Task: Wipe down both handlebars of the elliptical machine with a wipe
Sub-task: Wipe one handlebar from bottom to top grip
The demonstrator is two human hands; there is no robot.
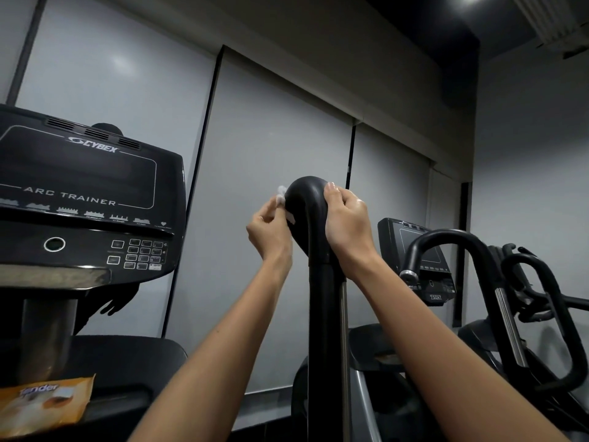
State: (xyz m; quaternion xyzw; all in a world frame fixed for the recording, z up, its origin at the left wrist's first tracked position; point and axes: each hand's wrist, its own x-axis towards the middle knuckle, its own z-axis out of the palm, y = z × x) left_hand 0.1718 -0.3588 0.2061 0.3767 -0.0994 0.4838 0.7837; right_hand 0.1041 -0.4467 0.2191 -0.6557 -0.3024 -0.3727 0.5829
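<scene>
Handlebar (309, 194) up between both hands: right hand (347, 218) curled around the right of its curved top, left hand (268, 230) pinched the white wipe (281, 195) against its left side, console (79, 193) further left.

Only the person's arms are showing, and both are showing bare. The left forearm (204, 355) is appearing long and slim, narrowing toward a slender wrist where faint tendon lines are standing out. The right forearm (446, 339) is looking much the same, smooth and lean, tapering into a narrow wrist with light creases. The left grip (269, 232), a bare hand, is showing thin fingers and a soft fold at the base of the thumb. The right grip (349, 218), also a bare hand, is catching a small glint of light on its back, and its nail (330, 186) is looking short, rounded and glossy.
</scene>
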